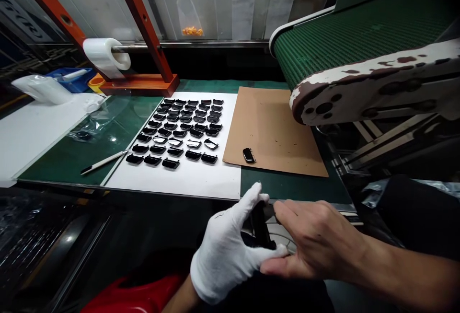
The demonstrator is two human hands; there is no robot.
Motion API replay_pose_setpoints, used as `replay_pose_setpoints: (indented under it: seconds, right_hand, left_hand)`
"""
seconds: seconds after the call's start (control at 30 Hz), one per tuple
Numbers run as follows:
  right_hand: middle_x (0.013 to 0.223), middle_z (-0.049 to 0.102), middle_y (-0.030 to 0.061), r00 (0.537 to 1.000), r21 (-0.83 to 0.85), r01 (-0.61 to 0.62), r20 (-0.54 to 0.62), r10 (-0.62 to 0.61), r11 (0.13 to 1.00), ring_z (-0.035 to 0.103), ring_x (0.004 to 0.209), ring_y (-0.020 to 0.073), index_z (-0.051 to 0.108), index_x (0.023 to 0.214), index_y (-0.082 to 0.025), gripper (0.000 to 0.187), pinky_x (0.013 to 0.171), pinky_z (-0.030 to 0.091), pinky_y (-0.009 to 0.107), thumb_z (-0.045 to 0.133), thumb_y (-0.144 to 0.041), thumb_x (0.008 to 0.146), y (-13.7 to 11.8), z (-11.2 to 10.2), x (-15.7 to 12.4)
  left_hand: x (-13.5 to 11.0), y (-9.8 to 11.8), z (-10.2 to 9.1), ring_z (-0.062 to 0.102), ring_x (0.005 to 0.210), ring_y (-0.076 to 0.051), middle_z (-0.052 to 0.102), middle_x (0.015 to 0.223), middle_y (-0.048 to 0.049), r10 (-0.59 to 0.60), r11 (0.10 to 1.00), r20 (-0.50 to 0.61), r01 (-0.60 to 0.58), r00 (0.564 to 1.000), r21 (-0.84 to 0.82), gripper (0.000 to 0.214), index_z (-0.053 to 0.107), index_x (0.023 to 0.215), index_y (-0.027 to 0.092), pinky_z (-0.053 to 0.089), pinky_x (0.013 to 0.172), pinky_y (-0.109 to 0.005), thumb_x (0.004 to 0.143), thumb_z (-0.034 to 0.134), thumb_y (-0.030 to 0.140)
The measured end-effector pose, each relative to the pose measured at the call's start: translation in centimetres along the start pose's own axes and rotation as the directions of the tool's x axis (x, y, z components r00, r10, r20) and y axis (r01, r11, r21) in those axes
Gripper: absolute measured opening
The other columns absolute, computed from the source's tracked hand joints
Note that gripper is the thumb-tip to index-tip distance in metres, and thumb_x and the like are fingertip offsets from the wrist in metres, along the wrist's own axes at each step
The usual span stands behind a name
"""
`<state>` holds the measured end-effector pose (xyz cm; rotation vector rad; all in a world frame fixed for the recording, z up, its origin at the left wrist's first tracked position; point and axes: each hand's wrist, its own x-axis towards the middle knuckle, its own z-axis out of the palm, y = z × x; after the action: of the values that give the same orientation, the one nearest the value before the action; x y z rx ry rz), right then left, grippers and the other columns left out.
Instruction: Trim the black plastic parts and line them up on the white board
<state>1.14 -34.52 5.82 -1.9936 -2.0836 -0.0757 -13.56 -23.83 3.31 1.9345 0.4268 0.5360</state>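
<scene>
My left hand (226,250), in a white glove, grips a dark, narrow black plastic part (261,224) between thumb and fingers, just off the table's front edge. My bare right hand (312,238) is closed beside it, its thumb close to the gloved thumb at the part's lower end. What the right fingers hold, if anything, is hidden. One small glossy black piece (248,155) lies on the brown cardboard sheet (273,126). Several similar black pieces (175,151) sit in rows on a white sheet (179,181) to the left.
A green conveyor belt (359,30) juts in at the right, above the table. At the back left, an orange stand (143,80) carries a roll of clear film (104,54). A white pen-like tool (104,162) lies left of the rows. Below is a red stool (132,289).
</scene>
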Motion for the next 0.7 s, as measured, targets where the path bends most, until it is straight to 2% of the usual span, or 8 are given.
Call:
replay_pose_setpoints:
  seconds: [0.2,0.3,0.37,0.43,0.5,0.53,0.6,0.7]
  right_hand:
    - [0.063,0.058,0.0026,0.994,0.135,-0.064,0.092,0.052,0.989,0.056,0.052,0.0185,0.05,0.073,-0.019,0.059,0.047,0.03,0.03,0.031,-0.074,0.079,0.7,-0.5,0.1]
    - [0.06,0.053,-0.0031,0.942,0.352,-0.319,0.214,0.256,0.88,0.05,0.05,0.0153,0.051,0.103,-0.017,0.057,0.048,0.029,0.028,0.044,-0.068,0.079,1.7,-0.7,-0.8]
    - [0.055,0.042,-0.0089,0.835,0.586,-0.548,0.35,0.424,0.597,0.04,0.045,0.0104,0.041,0.123,-0.022,0.058,0.045,0.027,0.024,0.052,-0.06,0.08,2.1,0.0,-2.3]
    - [0.05,0.029,-0.0113,0.702,0.777,-0.625,0.514,0.493,0.079,0.025,0.04,0.0068,0.048,0.115,-0.025,0.045,0.039,0.02,0.021,0.054,-0.055,0.081,2.2,1.8,-4.1]
    - [0.047,0.017,-0.0116,0.61,0.761,-0.421,0.64,0.468,-0.493,0.011,0.037,0.0051,0.056,0.075,-0.023,0.032,0.034,0.014,0.02,0.052,-0.053,0.083,1.6,4.5,-6.0]
    - [0.046,0.015,-0.0113,0.574,0.691,-0.275,0.676,0.462,-0.669,0.007,0.037,0.0047,0.05,0.059,-0.022,0.037,0.033,0.013,0.02,0.054,-0.05,0.082,1.1,6.0,-6.8]
    - [0.043,0.014,-0.011,0.512,0.55,-0.077,0.738,0.44,-0.832,0.005,0.036,0.0036,0.04,0.046,-0.02,0.045,0.032,0.011,0.02,0.062,-0.043,0.078,-0.4,8.9,-8.0]
    - [0.041,0.021,-0.0123,0.476,0.502,-0.069,0.776,0.414,-0.862,0.01,0.035,0.0012,0.057,0.059,-0.018,0.032,0.033,0.014,0.017,0.071,-0.045,0.071,-2.9,12.0,-8.5]
  left_hand:
    - [0.2,-0.6,-0.1,0.065,0.102,-0.017,0.064,0.119,-0.0023,-0.005,0.997,0.031,0.002,1.0,0.083,0.089,0.03,0.143,0.024,0.053,0.092,-0.024,0.068,0.078,0.032]
    - [0.3,-2.2,-0.7,0.064,0.105,-0.02,0.064,0.119,-0.0057,0.032,0.956,-0.033,-0.021,0.999,0.292,0.082,0.032,0.141,0.024,0.051,0.095,-0.03,0.072,0.075,0.031]
    - [0.2,-3.8,-1.4,0.062,0.108,-0.022,0.063,0.12,-0.0082,0.037,0.912,-0.078,-0.002,0.996,0.41,0.077,0.034,0.139,0.024,0.05,0.096,-0.034,0.073,0.074,0.029]
    - [-0.1,-5.4,-2.2,0.061,0.11,-0.023,0.063,0.121,-0.0095,0.014,0.877,-0.108,0.04,0.994,0.479,0.077,0.034,0.139,0.023,0.05,0.096,-0.034,0.073,0.074,0.028]
    - [-0.2,-6.9,-3.0,0.059,0.113,-0.023,0.061,0.123,-0.0101,-0.019,0.843,-0.14,0.091,0.99,0.529,0.077,0.035,0.138,0.022,0.049,0.098,-0.034,0.072,0.074,0.028]
    - [-0.3,-7.5,-3.4,0.058,0.116,-0.023,0.06,0.126,-0.0107,-0.039,0.823,-0.155,0.12,0.987,0.555,0.076,0.036,0.137,0.021,0.048,0.099,-0.034,0.072,0.075,0.027]
    - [-0.1,-8.6,-4.0,0.053,0.121,-0.024,0.056,0.13,-0.0126,-0.084,0.774,-0.186,0.182,0.979,0.606,0.074,0.039,0.135,0.019,0.044,0.103,-0.035,0.071,0.075,0.027]
    - [0.8,-10.0,-4.6,0.049,0.125,-0.026,0.053,0.132,-0.0155,-0.133,0.713,-0.219,0.247,0.967,0.656,0.069,0.044,0.132,0.016,0.041,0.105,-0.037,0.071,0.075,0.029]
